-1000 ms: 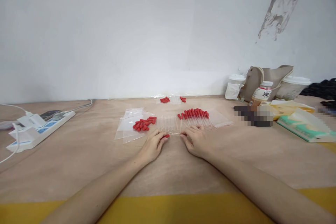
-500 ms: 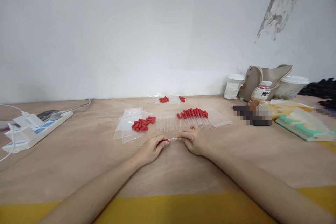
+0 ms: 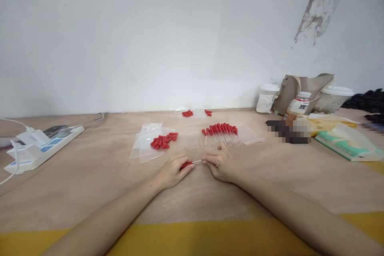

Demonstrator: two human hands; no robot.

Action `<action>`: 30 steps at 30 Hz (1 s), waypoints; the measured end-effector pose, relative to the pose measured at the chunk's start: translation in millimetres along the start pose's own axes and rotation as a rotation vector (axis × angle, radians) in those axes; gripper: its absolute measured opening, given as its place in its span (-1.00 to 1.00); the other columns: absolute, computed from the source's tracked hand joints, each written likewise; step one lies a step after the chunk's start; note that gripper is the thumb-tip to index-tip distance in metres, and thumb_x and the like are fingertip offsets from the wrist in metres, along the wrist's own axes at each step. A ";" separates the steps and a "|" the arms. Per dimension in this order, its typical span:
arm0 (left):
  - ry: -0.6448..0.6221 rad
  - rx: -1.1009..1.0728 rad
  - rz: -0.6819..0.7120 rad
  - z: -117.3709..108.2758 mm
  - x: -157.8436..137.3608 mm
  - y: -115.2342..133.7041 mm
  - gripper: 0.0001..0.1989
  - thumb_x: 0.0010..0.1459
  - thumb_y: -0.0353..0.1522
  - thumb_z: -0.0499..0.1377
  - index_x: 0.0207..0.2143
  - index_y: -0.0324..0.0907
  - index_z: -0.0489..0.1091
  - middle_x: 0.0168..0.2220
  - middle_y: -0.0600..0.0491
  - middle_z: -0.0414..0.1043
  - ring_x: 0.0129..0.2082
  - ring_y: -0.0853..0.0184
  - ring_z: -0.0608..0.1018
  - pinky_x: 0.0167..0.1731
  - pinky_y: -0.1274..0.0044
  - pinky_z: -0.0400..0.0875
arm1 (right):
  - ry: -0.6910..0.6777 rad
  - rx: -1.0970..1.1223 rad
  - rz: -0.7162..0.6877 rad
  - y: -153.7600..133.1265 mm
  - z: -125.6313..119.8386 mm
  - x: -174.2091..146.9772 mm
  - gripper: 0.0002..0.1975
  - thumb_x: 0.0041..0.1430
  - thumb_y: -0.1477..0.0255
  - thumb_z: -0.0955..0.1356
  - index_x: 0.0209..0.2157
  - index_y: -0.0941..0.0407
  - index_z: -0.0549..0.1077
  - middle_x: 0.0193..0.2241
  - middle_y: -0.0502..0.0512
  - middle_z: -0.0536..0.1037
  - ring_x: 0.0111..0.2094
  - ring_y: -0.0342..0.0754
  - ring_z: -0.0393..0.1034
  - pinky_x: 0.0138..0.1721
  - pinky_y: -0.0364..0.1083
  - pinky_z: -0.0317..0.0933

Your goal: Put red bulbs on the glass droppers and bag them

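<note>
Low over the table, my left hand (image 3: 176, 171) is closed around a red rubber dropper bulb (image 3: 186, 165). A thin clear dropper tube (image 3: 197, 162) runs from the bulb to my right hand (image 3: 220, 166), whose fingers pinch its other end. Whether the tube is fully seated in the bulb is hidden by my left fingers. Behind my left hand lies a pile of loose red bulbs (image 3: 160, 141) on clear plastic bags (image 3: 144, 149). Several bare clear tubes (image 3: 188, 141) lie in a row beside them. Beyond my right hand is a fan of droppers with red bulbs (image 3: 222, 129).
More red bulbs (image 3: 187, 113) lie in plastic by the wall. At left is a power strip (image 3: 45, 150) with cables. On the right stand a bottle (image 3: 300, 106), lidded cups (image 3: 268, 98), a beige bag (image 3: 310, 84) and a tissue pack (image 3: 345, 144).
My left thumb has shifted lower, so more of the red bulb shows. The tube sits slightly lower and my right hand has barely moved.
</note>
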State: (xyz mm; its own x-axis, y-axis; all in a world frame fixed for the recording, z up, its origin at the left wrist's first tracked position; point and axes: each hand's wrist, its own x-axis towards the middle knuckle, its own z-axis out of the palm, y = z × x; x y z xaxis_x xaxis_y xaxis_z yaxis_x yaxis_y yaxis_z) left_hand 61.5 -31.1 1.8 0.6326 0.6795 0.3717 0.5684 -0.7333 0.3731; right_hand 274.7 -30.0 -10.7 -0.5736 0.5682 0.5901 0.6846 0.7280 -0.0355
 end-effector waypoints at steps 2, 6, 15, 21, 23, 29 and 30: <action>0.004 0.010 0.017 0.4 0.0 0.4 -0.77 0.20 -0.31 -0.04 -0.40 -0.22 0.32 -0.48 0.07 0.32 -0.46 0.38 0.36 -0.44 0.58 0.24 | 0.019 0.003 -0.017 -2.2 2.3 0.1 -0.75 0.14 0.52 0.16 -0.39 0.10 0.46 -0.53 0.00 0.45 -0.50 -0.18 0.20 -0.31 -0.08 -0.15; -0.006 0.015 0.054 2.0 1.0 1.3 -0.79 0.20 -0.33 -0.04 -0.39 -0.21 0.34 -0.46 0.06 0.34 -0.44 0.37 0.37 -0.42 0.56 0.25 | 0.038 -0.017 -0.051 -4.3 6.6 1.0 -0.76 0.12 0.54 0.17 -0.41 0.11 0.45 -0.55 0.00 0.43 -0.52 -0.19 0.18 -0.33 -0.09 -0.16; 0.024 0.029 0.043 0.0 3.6 -4.5 -0.78 0.21 -0.31 -0.04 -0.38 -0.20 0.34 -0.45 0.05 0.34 -0.43 0.36 0.38 -0.41 0.56 0.25 | 0.024 -0.065 -0.048 -7.5 5.2 6.7 -0.76 0.16 0.50 0.16 -0.41 0.13 0.43 -0.52 0.02 0.44 -0.47 -0.18 0.20 -0.32 -0.09 -0.14; 0.095 -0.024 0.007 -2.5 1.3 -11.0 -0.82 0.16 -0.35 0.03 -0.18 -0.16 0.31 -0.31 0.04 0.35 -0.36 0.36 0.40 -0.32 0.53 0.28 | -0.042 -0.282 -0.098 -7.3 -6.3 6.2 -0.78 0.15 0.50 0.17 -0.43 0.14 0.42 -0.45 0.11 0.45 -0.33 -0.07 0.22 -0.26 -0.03 -0.14; 0.124 -0.050 -0.051 -2.0 -1.5 -13.3 -0.66 0.12 -0.36 0.07 -0.02 -0.15 0.20 -0.27 0.03 0.32 -0.40 0.37 0.38 -0.33 0.52 0.30 | -0.024 -0.279 0.041 -3.6 -6.0 5.4 -0.76 0.15 0.45 0.18 -0.47 0.13 0.43 -0.46 0.09 0.46 -0.34 -0.08 0.24 -0.27 -0.03 -0.14; 0.072 -0.053 -0.092 -3.8 -3.0 -12.5 -0.72 0.11 -0.35 0.06 -0.09 -0.15 0.27 -0.32 0.04 0.32 -0.42 0.37 0.37 -0.35 0.51 0.30 | 0.033 -0.166 0.597 22.0 -1.2 14.4 -0.69 0.12 0.33 0.19 -0.58 0.09 0.43 -0.55 0.03 0.49 -0.46 -0.09 0.29 -0.28 -0.04 -0.11; 0.058 -0.041 -0.082 -4.6 -2.3 -11.6 -0.77 0.12 -0.34 0.05 -0.15 -0.16 0.31 -0.32 0.03 0.32 -0.41 0.37 0.38 -0.35 0.51 0.30 | 0.031 -0.155 0.642 26.5 -0.6 17.8 -0.68 0.12 0.32 0.19 -0.60 0.09 0.43 -0.56 0.03 0.50 -0.47 -0.08 0.30 -0.28 -0.04 -0.10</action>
State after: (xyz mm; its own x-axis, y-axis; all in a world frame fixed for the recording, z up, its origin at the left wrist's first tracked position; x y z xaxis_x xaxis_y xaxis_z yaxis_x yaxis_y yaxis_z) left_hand 51.1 -24.1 0.5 0.5526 0.7385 0.3863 0.5945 -0.6741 0.4383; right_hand 282.9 -0.8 -0.6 -0.0182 0.8579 0.5136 0.9443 0.1835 -0.2731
